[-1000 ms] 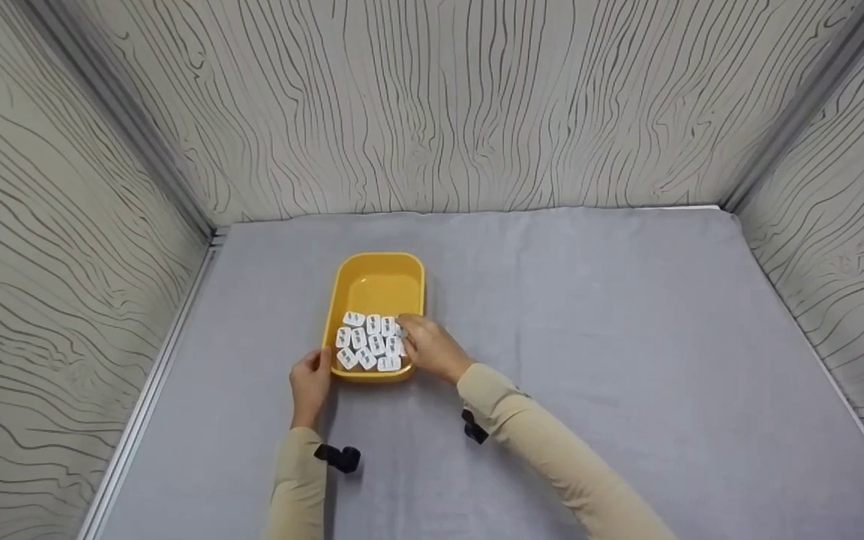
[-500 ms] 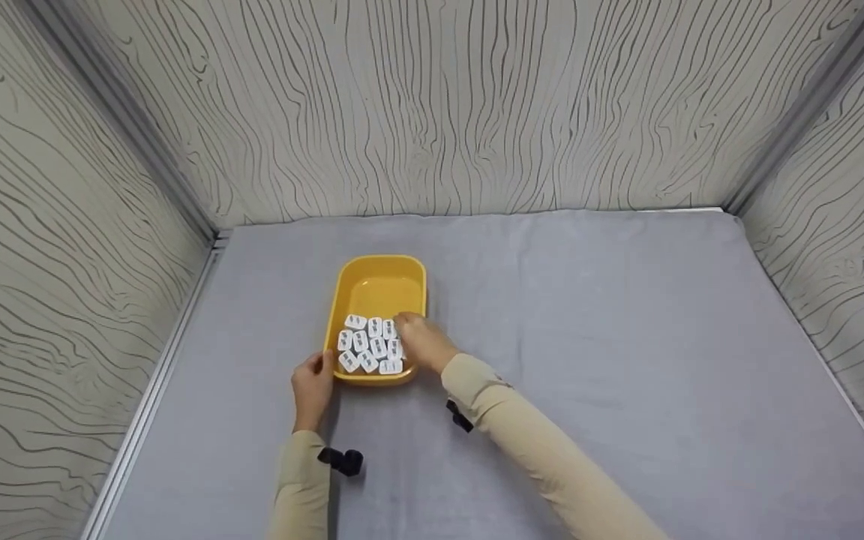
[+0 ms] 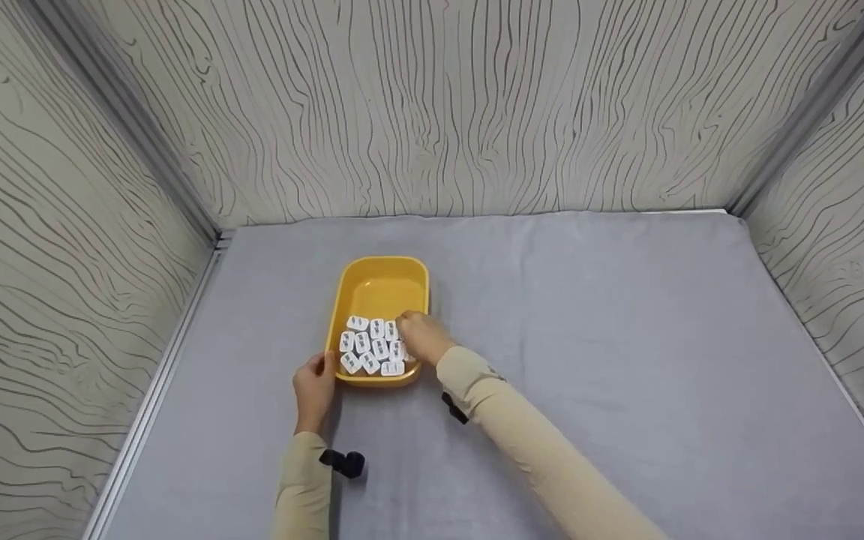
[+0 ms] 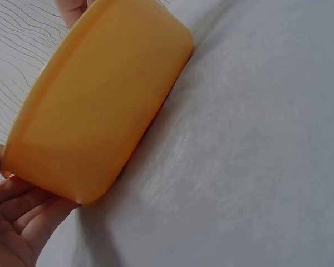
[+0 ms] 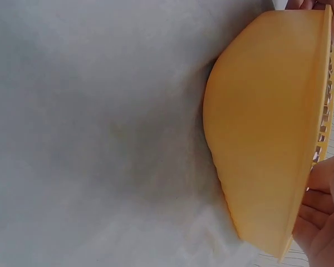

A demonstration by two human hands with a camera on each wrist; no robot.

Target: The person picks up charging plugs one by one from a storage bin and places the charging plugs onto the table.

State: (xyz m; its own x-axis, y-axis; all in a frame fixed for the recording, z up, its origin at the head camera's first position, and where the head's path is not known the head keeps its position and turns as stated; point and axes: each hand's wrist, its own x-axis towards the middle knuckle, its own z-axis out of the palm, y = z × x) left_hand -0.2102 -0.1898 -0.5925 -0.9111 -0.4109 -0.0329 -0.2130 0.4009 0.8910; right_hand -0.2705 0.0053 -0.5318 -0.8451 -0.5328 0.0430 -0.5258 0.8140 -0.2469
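A yellow rectangular basin point(image 3: 385, 297) with rounded corners stands on the grey cloth. Several small white blocks point(image 3: 379, 349) with dark markings lie loosely in its near half. My left hand point(image 3: 314, 388) grips the near left corner, thumb at the rim and the other fingers point(image 4: 39, 214) against the outer wall in the left wrist view. Over the right rim reaches my right hand point(image 3: 426, 339), its fingertips down among the rightmost blocks. The basin's wall point(image 5: 267, 117) hides those fingertips in the right wrist view, and I cannot tell whether they pinch a block.
Grey cloth point(image 3: 627, 360) covers the table. Wood-patterned panels point(image 3: 432, 105) rise at the back and both sides, with metal posts at the corners. A small black wrist camera point(image 3: 346, 463) sticks out from the left sleeve.
My right hand has shifted a little to the left and turned, its fingers lower among the blocks. The left hand keeps its grip on the basin. The blocks' arrangement looks the same.
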